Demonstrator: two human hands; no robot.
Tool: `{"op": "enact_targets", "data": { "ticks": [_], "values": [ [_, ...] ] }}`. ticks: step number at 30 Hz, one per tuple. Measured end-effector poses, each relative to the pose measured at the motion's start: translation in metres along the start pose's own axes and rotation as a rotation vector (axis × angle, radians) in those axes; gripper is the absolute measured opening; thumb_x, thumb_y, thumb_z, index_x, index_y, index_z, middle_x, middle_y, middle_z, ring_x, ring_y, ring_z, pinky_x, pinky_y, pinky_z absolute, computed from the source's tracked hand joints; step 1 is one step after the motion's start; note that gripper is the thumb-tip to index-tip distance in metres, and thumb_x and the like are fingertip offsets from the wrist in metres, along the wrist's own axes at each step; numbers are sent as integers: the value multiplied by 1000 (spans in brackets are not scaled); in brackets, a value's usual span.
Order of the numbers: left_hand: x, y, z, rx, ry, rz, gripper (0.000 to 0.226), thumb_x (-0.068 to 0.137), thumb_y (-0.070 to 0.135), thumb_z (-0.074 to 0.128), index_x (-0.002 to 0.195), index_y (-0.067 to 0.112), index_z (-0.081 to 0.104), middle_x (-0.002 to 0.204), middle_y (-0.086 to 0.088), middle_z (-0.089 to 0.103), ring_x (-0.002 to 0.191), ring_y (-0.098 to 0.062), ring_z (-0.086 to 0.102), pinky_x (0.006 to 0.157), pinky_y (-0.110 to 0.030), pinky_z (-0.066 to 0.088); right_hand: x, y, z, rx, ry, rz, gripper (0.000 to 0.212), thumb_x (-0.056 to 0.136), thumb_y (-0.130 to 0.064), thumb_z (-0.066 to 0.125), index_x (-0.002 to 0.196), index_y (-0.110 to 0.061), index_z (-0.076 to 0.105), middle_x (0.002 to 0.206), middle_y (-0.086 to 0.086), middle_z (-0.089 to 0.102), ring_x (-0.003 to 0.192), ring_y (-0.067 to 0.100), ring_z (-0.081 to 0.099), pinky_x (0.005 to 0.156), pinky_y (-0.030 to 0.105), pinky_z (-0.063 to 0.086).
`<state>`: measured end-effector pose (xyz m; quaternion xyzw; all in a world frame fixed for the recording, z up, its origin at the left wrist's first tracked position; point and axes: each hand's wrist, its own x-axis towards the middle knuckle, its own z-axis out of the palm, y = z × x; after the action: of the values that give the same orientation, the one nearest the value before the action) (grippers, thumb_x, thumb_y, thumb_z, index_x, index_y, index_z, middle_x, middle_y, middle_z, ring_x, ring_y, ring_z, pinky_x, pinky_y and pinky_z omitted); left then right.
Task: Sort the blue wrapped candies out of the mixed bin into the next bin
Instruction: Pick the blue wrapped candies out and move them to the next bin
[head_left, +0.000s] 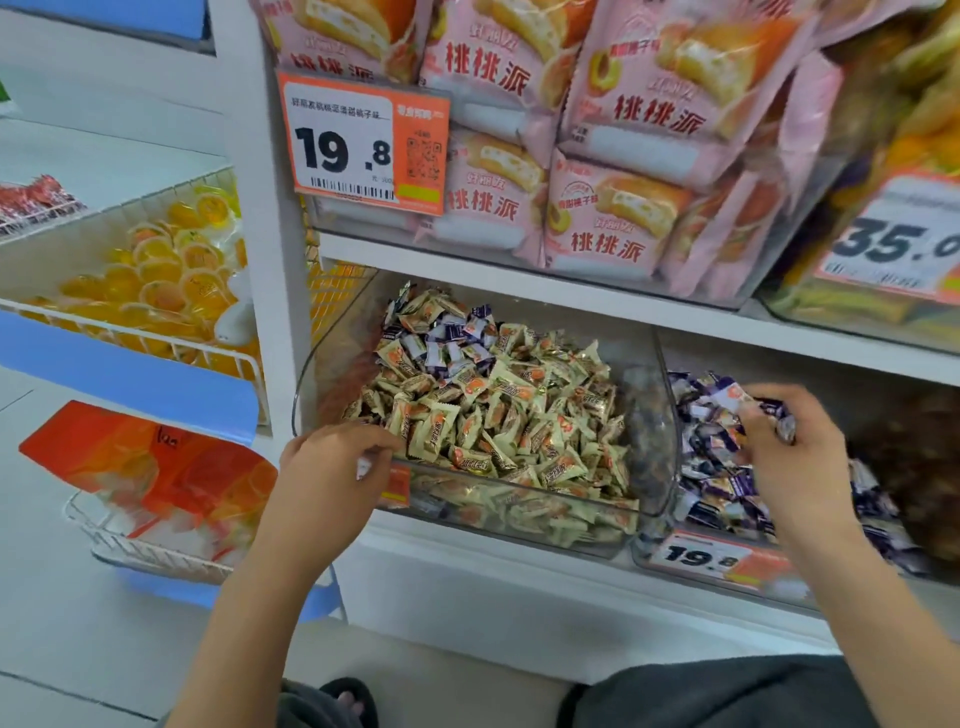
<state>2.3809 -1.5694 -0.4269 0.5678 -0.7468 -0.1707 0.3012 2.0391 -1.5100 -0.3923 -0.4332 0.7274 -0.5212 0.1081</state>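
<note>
I note my right hand (784, 441) pinching blue-and-white wrapped candies (774, 410) above the next bin (670, 395). More lie at the mixed bin's (519, 525) rear left corner. My left hand (332, 457) grips its front rim.

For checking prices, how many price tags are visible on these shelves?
3: one orange tag on the pink-pack bin, one tag at upper right, cut off, one tag on the blue-candy bin. Others may be hidden.
</note>
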Motion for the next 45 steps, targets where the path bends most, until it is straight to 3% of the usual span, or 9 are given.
{"op": "enact_targets", "data": {
  "ticks": [3,10,16,21,26,33,36,40,45],
  "values": [
    [1,2,-1,7,-2,-14,20,87,11,60,93,25,73,91,17,64,92,-13,62,89,-41,48,8,14,-10,-194,-187,24,29,98,-24,45,126,-26,52,117,0,57,104,25,58,71,29,41],
    [-2,2,-3,0,70,-54,19,84,6,63,93,18,75,100,2,71,87,-18,65,78,-32,49,-23,-31,31,-265,-181,-393,21,94,-15,50,105,-27,63,91,0,69,76,22,62,68,35,52],
    [-7,1,-7,-16,132,-92,20,83,8,65,88,26,73,96,9,71,76,-17,63,85,-50,48,-18,-80,144,-328,-907,-596,35,91,-21,59,124,-32,52,130,-7,56,103,13,61,93,34,48],
    [-5,-10,-15,-53,140,-131,20,84,11,63,95,25,73,99,9,70,54,-4,47,78,-42,50,-4,-93,226,-448,-1210,-863,36,84,-16,68,119,-21,59,121,0,56,110,15,49,93,32,41],
    [-3,-22,-21,-38,89,-143,20,84,10,64,94,26,71,89,12,65,68,-7,57,63,-15,39,25,-76,236,-585,-1108,-952,14,88,-29,63,92,-16,58,96,-2,53,94,16,50,79,32,43],
    [-4,-33,-25,-71,24,-89,22,84,14,62,91,34,68,93,29,59,90,6,55,71,-6,42,50,-99,228,-736,-909,-947,25,80,-36,69,104,-33,61,121,-10,54,119,13,41,100,37,31],
    [-5,-35,-24,-63,5,-107,21,85,18,61,95,34,69,96,30,59,95,7,53,76,-2,38,27,-110,239,-552,-1054,-951,34,79,-31,72,110,-29,57,107,-12,54,105,11,47,85,32,43],
    [-6,-34,-25,-58,-7,-106,20,86,20,59,97,34,68,98,29,59,99,10,50,79,1,33,16,-99,259,-834,-1097,-925,57,74,-34,76,120,-18,46,99,-1,56,86,19,56,66,35,50],
    [-7,-34,-26,-82,-21,-109,22,87,20,57,100,34,69,101,28,61,100,8,52,81,-1,36,27,-87,258,-506,-1111,-715,25,83,-5,63,101,-19,53,77,8,59,65,24,57,60,39,49]
  ]
}}
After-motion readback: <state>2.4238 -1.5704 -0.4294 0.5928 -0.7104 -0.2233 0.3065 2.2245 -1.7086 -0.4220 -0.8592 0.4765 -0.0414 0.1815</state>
